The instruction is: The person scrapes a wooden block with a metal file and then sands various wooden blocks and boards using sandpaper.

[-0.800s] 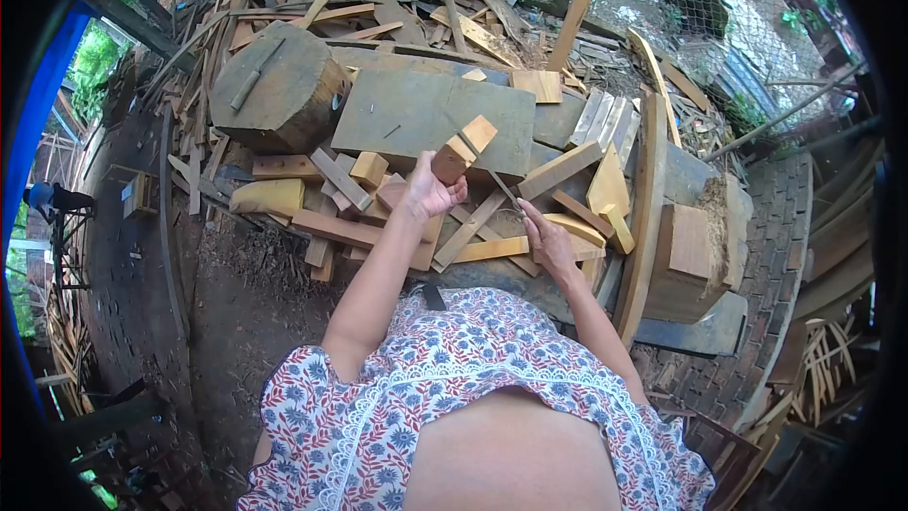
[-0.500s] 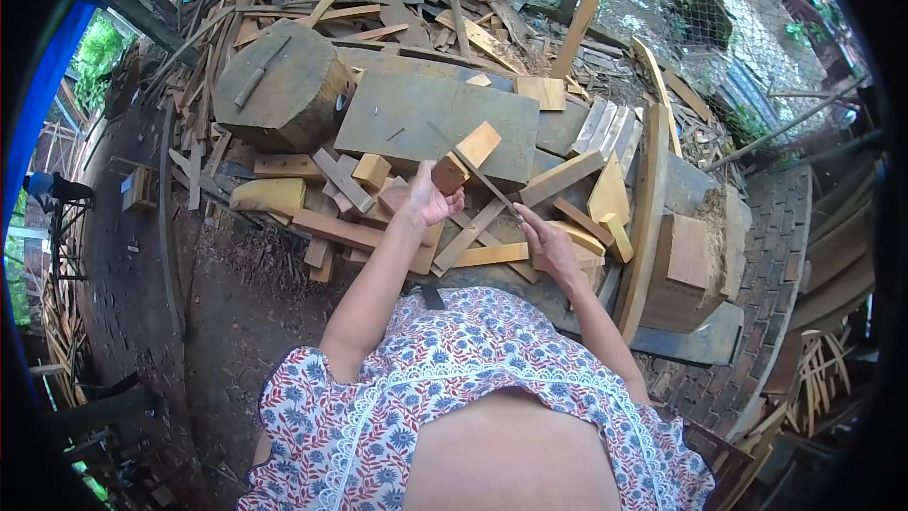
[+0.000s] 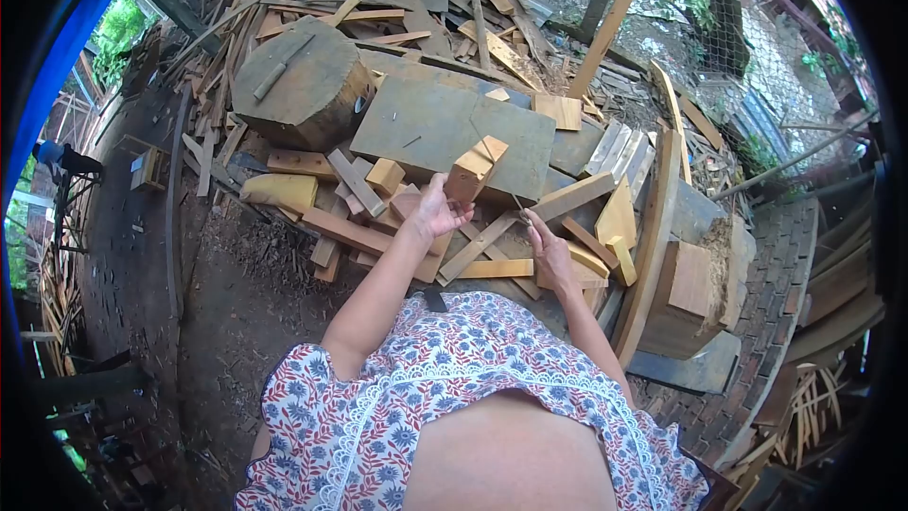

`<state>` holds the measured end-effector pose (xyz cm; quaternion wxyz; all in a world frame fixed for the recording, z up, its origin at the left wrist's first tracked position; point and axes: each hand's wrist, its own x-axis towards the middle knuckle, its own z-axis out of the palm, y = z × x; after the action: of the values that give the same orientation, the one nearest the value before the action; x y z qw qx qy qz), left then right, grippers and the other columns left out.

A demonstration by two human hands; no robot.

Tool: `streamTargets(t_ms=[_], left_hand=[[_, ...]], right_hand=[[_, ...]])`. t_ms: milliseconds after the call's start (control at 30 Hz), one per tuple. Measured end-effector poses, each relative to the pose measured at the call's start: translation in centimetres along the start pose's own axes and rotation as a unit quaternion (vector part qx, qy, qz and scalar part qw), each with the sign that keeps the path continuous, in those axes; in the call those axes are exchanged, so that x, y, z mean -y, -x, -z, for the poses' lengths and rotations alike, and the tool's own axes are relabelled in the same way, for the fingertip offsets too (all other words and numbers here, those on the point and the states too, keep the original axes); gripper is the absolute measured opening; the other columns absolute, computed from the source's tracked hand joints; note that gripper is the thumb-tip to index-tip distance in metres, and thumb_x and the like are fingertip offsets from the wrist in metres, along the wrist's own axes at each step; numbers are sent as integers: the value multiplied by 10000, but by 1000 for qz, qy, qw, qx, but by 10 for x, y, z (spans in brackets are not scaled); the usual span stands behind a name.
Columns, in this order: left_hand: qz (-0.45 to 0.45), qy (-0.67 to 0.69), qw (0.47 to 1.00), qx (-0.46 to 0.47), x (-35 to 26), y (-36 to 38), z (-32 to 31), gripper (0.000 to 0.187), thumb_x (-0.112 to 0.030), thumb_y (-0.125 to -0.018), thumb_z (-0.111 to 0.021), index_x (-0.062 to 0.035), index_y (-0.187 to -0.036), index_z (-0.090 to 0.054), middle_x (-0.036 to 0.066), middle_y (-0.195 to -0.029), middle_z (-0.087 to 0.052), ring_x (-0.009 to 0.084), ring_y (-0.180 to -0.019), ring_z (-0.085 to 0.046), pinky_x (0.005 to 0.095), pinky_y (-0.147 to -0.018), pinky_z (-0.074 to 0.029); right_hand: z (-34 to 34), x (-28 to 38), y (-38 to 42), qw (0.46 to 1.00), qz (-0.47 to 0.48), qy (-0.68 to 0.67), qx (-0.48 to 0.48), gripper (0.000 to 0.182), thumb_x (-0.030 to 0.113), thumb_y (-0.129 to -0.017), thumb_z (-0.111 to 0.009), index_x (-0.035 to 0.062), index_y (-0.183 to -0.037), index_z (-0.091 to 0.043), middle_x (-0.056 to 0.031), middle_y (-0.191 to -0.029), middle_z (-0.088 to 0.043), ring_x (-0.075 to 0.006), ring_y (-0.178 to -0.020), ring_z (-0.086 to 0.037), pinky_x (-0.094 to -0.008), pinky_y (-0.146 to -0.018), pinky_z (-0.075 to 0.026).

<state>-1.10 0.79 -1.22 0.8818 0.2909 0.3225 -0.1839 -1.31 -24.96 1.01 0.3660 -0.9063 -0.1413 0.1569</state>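
Head view: since the earlier frame, the wooden block [image 3: 465, 182] has tilted to show more of its pale face, and the thin tool [image 3: 519, 203] has shifted across it. The left hand [image 3: 438, 212] grips the block's lower end, in front of the slab [image 3: 402, 125]; the right hand [image 3: 550, 252] grips the tool, far end unclear. Block judged rigid, fairly light, unlikely to slip; best held low by its sides.

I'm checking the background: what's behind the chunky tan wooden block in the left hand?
Behind the wooden block in the left hand is a broad, grey-green slab. The block hides part of its top and front edge; anything there is covered.
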Motion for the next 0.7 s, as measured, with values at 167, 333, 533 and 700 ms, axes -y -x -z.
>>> streamTargets(t_ms=[167, 333, 533, 700], left_hand=[[7, -5, 1000, 29, -8, 15, -18, 511, -485, -881, -413, -21, -1077, -497, 142, -971, -551, 245, -784, -578, 356, -670, -516], [26, -76, 994, 70, -4, 5, -21, 513, -505, -891, -420, -58, -1140, -461, 130, -988, -554, 251, -792, -577, 368, -651, -511], [42, -56, 994, 83, 5, 0, -11, 470, -494, -892, -398, -75, -1070, -518, 120, -904, -575, 243, -731, -579, 345, -596, -506], [61, 52, 992, 102, 10, 11, -17, 487, -477, -890, -390, -33, -1050, -509, 131, -847, -575, 236, -688, -577, 339, -590, -505]], right_hand=[[3, 13, 0, 1000, -19, 1, 1, 368, 305, -918, -444, 290, -1285, -432, -221, -765, -610, -383, -743, -605, -460, -647, -458], [8, 26, 11, 999, 35, 39, 7, 362, 297, -915, -448, 285, -1277, -441, -210, -795, -616, -378, -742, -608, -451, -642, -468], [-7, 10, 7, 999, -9, 17, -28, 366, 282, -909, -462, 272, -1275, -444, -197, -850, -625, -372, -750, -612, -448, -641, -476], [1, 20, 23, 997, 52, 47, -30, 364, 279, -907, -467, 262, -1270, -451, -192, -806, -628, -369, -720, -613, -460, -630, -476]])
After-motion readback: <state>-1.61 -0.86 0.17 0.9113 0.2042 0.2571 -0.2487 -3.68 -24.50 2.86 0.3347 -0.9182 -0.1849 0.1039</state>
